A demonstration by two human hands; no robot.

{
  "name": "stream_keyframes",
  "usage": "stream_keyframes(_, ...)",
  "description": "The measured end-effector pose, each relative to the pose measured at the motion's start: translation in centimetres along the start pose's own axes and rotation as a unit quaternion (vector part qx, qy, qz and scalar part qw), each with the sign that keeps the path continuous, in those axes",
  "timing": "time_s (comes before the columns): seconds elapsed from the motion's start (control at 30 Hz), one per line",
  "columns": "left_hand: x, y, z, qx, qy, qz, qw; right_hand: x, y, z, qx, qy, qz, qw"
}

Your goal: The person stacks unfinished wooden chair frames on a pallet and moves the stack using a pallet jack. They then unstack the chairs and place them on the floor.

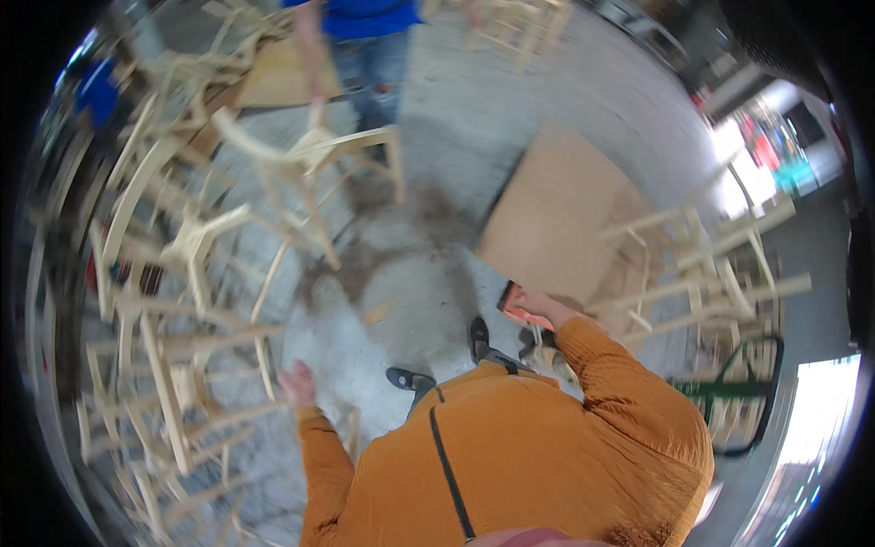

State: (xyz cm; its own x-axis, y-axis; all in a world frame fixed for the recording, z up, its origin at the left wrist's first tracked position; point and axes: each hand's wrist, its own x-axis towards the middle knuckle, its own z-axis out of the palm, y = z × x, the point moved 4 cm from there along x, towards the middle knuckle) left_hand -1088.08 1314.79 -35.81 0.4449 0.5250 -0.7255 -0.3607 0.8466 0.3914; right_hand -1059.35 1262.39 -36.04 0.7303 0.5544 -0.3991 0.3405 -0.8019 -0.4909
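My right hand grips an orange-red tool with a black end, held out over the floor near a brown board. Blur hides what kind of tool it is. My left hand hangs low with nothing in it, its fingers loosely apart. Close beside that hand stand bare wooden chair frames, stacked and tangled together along the left. Ahead, a person in a blue shirt has one hand on a pale wooden chair frame, which is tilted.
A large brown flat board lies on the grey floor ahead to the right. More wooden chair frames stand at the right, next to a dark green metal frame. Further frames and a tan panel are at the far left.
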Motion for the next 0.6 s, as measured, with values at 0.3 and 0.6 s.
stream_keyframes(0.3, -8.2, -31.7, 10.6, 0.654, -0.374, -0.183, 0.631, -8.9, 14.1, -6.4, 0.485, 0.139, 0.347, 0.79)
stream_keyframes(0.6, -7.6, -35.5, 17.2, 0.734, -0.163, -0.195, 0.63, -30.5, 41.7, -27.6, 0.567, 0.741, 0.168, 0.32)
